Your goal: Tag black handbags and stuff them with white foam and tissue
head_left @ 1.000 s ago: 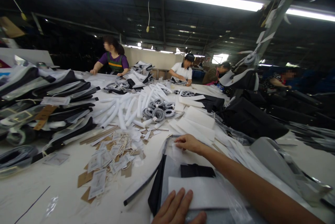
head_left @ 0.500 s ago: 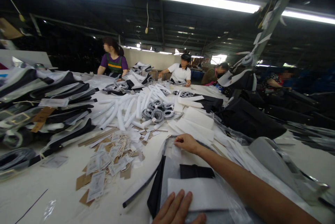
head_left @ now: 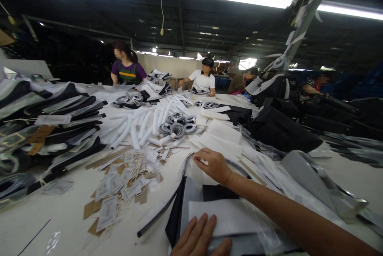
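Note:
A dark bag lies in front of me, partly covered by grey-white tissue and clear plastic. On top of it rests a white foam sheet, with a black flap showing above. My left hand is spread flat on the sheet's lower left corner, fingers straight. A long strap-like handle in clear wrap arches up from the table and over the bag's top. At the top of that arch my right hand has its fingers curled closed around the handle; the fingertips are partly hidden.
Tags on strings lie heaped to the left. Beyond them are white foam tubes and coiled straps. Wrapped bags are stacked at far left, black bags at right. Several co-workers are around the table.
My right hand has moved slightly left and turned, its fingers going from a pinch at the clear wrap to the handle's arch. My left hand stays flat on the sheet.

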The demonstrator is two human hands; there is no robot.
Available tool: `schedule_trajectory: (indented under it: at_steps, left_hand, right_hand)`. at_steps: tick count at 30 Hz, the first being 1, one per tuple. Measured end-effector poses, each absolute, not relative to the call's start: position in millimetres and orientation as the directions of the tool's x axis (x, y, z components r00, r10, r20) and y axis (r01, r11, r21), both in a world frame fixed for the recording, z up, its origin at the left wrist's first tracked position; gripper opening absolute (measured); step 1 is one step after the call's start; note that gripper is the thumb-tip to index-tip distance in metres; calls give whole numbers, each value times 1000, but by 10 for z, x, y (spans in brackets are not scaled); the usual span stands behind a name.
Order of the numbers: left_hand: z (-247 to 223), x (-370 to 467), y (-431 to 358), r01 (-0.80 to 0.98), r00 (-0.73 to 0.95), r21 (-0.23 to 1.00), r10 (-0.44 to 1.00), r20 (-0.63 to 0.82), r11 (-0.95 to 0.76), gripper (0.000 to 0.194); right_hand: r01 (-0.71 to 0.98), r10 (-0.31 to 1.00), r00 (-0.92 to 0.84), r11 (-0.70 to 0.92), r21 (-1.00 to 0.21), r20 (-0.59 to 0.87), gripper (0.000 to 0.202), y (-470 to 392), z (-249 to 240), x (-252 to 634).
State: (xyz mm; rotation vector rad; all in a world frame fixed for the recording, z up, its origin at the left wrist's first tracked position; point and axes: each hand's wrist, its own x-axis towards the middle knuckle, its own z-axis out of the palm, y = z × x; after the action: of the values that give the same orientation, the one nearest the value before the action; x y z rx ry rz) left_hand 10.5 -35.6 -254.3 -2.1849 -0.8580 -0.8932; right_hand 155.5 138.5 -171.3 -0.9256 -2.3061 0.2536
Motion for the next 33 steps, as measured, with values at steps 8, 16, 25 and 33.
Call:
schedule_trajectory:
  at_steps: [8,16,25,33]
  left_hand:
    - [-2404,82,-384,720,582,-288,324,746,-631,39]
    - [-2414,96,-415,734,522,-216,331,786,-644,40]
    - [-2448,72,-391,661,539,-94,383,750,-745,30]
    - [-2325,15,-457,634,571,46,507,646,-772,38]
  right_hand:
    - [451,537,-613,840,-301,579,14,736,-1521,1680]
    - [577,575,-579,790,-207,578,12,298,-1650,1719]
    - [631,694,-472,697,-342,544,15,36,-1891,1768]
    - [535,666,-480,738,-410,571,15,-68,-1811,1757]
